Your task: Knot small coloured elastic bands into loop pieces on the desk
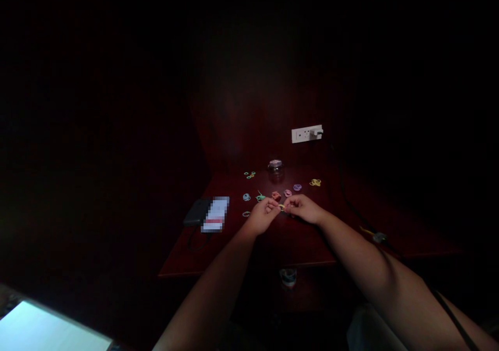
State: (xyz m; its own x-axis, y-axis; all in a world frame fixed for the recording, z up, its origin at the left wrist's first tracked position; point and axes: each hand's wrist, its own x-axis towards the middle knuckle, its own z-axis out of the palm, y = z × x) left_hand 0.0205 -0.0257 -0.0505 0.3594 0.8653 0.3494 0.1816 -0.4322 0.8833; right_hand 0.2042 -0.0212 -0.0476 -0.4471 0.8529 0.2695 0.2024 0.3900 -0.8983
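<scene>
Over the dark red table, my left hand and my right hand pinch a small yellow band between them, one at each side. Just beyond them lie an orange bunch of bands and a pink bunch. A green bunch and a blue bunch are to the left. Farther right are a purple bunch and a yellow bunch. One pale ring rests left of my left hand.
A lidded clear jar stands at the back, beside several loose rings. A dark case and a pixelated sheet lie left. The wall socket holds a plug; a cable runs down the right.
</scene>
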